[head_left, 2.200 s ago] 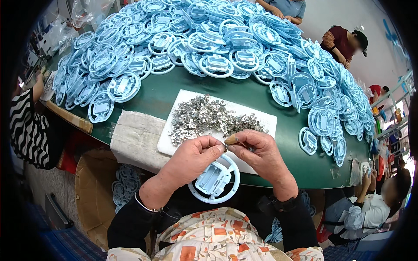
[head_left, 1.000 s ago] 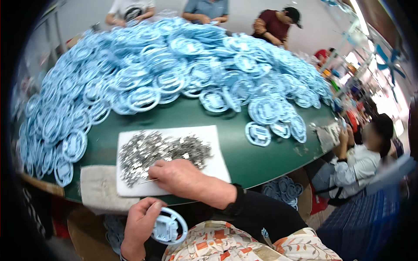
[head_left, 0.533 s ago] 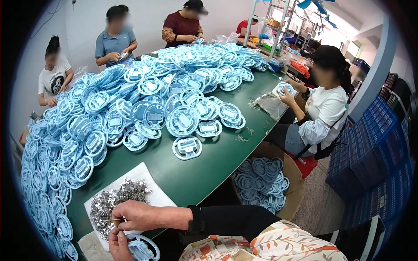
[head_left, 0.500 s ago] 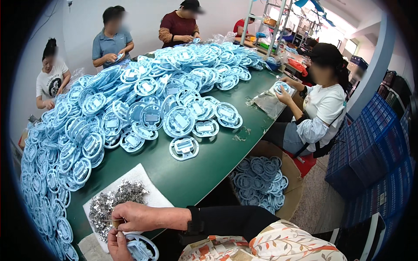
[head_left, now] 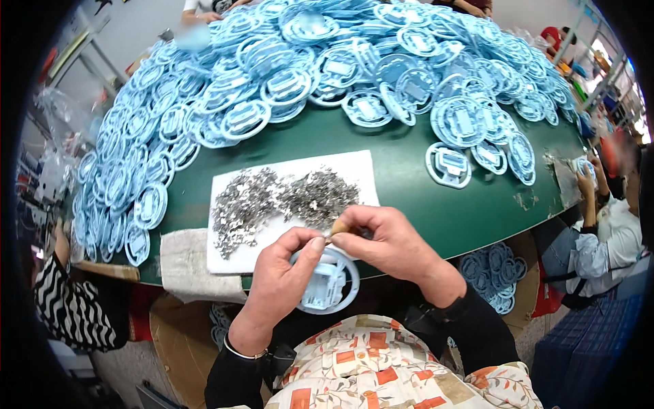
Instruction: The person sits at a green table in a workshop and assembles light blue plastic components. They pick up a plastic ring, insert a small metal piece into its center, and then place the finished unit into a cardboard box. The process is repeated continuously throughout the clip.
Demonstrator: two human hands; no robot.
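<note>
My left hand (head_left: 281,273) is closed on the edge of a light-blue round plastic part (head_left: 321,290), a ring with a moulded centre, held in front of my body. At the part's top edge, my right hand (head_left: 392,244) has its fingers pinched close to my left thumb. Something small and brownish shows at its fingertips, but I cannot make out what it holds. Just beyond both hands, a white sheet (head_left: 364,180) bears two heaps of small silvery metal pieces, a left heap (head_left: 244,208) and a right heap (head_left: 320,198).
A large pile of blue round parts (head_left: 340,68) covers the far and left side of the green table (head_left: 402,163). A folded cloth (head_left: 197,266) lies at the near edge. Below, a box (head_left: 490,273) holds more parts. Co-workers sit around, one at the right (head_left: 610,238).
The view has swung left and down, so the sheet and my hands now lie near the middle. My hands have come together at the blue part's top edge, away from the metal pieces.
</note>
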